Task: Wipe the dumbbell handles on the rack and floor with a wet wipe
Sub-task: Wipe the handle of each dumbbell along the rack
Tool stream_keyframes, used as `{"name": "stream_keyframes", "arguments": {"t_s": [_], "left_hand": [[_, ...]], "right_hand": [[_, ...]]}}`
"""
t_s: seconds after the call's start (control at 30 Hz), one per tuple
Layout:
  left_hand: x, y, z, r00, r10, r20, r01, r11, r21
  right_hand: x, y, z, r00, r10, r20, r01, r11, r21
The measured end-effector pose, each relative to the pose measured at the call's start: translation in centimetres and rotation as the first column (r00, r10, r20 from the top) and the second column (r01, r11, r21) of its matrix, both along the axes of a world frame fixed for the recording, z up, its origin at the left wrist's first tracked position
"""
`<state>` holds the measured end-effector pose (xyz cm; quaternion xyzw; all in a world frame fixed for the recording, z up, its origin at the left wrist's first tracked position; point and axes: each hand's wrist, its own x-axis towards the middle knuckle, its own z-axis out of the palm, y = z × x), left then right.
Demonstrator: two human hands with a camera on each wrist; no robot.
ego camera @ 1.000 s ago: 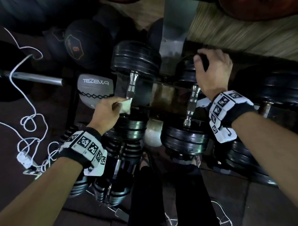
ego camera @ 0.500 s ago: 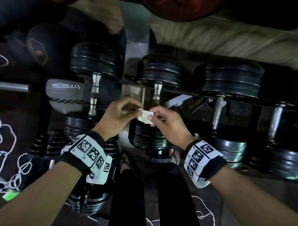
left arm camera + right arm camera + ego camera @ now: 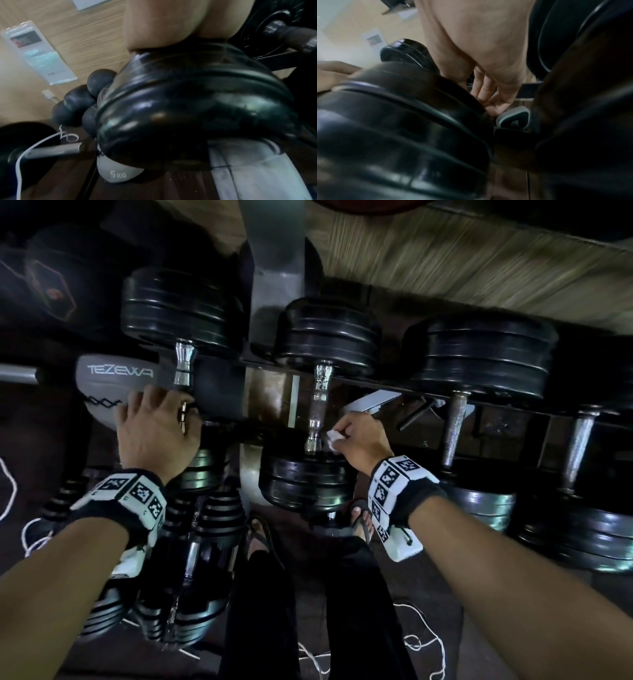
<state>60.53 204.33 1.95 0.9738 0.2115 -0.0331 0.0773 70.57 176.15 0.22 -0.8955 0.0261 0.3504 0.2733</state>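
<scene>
Head view shows the right hand (image 3: 356,436) pinching a small folded wet wipe (image 3: 333,437) between thumb and curled fingers, just beside the lower end of the middle dumbbell's handle (image 3: 318,402). That dumbbell sits across the rack (image 3: 376,386), its near weight head toward the rack's front edge, its far head at the back. Whether the wipe already touches the chrome I cannot tell; it looks apart from it or only grazing.

The left hand (image 3: 156,428) rests with fingers spread and relaxed on the near head of the left dumbbell (image 3: 205,467), holding nothing, apparently to steady it or brace the body.

By my reading, the step in hand is the start of wiping the middle handle. The next move calls for wrapping the wipe round the knurled bar and drawing it along the full length between the two collars, turning the wrist to reach the underside.

Much is hard to make out. Both wrist views are blurred and filled by black weight plates; the right wrist view shows the fingers (image 3: 485,89) behind a plate, but not the wipe. Floor dumbbells (image 3: 191,559) lie partly hidden under the left forearm, and the rightmost rack dumbbells run into shadow at the frame's edge.
</scene>
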Motion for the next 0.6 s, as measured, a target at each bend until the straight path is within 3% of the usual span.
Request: {"name": "stream_keyframes", "arguments": {"t_s": [0.23,0.4,0.6], "left_hand": [[0.0,-0.2,0.1,0.996,0.071,0.056,-0.069,0.997,-0.032],[0.1,-0.3,0.3,0.994,0.084,0.07,-0.081,0.996,-0.046],[0.1,-0.4,0.0,0.994,0.084,0.076,-0.081,0.996,-0.038]], "right_hand": [[0.7,1.6,-2.6,0.996,-0.025,-0.086,0.015,0.994,-0.107],[0.5,1.0,-2.4,0.987,0.105,-0.122,-0.105,0.994,0.007],[0.1,-1.0,-0.7,0.986,0.143,-0.089,-0.125,0.975,0.182]]}}
